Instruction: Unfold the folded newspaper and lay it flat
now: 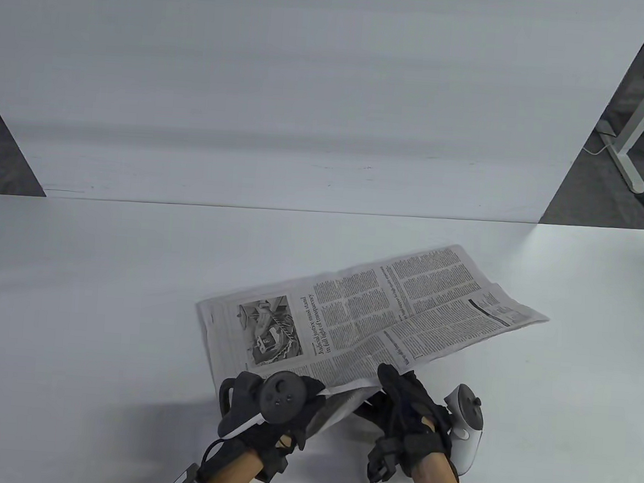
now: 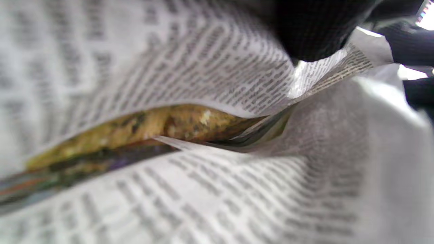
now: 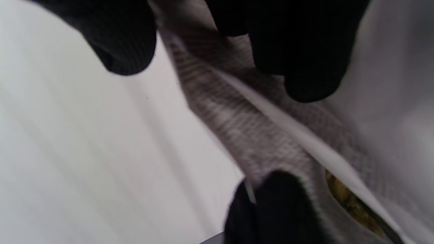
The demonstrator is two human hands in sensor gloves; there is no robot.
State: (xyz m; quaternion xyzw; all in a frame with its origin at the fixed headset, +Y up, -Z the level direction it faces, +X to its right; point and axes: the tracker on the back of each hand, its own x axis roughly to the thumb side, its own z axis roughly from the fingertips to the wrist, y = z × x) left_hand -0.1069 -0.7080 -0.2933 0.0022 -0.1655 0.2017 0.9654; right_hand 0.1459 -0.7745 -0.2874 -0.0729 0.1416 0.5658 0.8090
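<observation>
A folded newspaper (image 1: 366, 316) lies on the white table (image 1: 102, 303), slanting from near left to far right, with a photo and headline facing up. My left hand (image 1: 283, 401) grips its near edge, and my right hand (image 1: 399, 393) grips the same edge just to the right. The top sheet is lifted there. In the left wrist view the pages (image 2: 190, 84) gape apart and a coloured inner page (image 2: 152, 125) shows in the gap. In the right wrist view my gloved fingers (image 3: 301, 57) pinch the paper's edge (image 3: 271, 122).
A white upright board (image 1: 311, 86) stands along the table's far edge. A desk leg (image 1: 632, 142) and cables on dark carpet show at the far right, beyond the table.
</observation>
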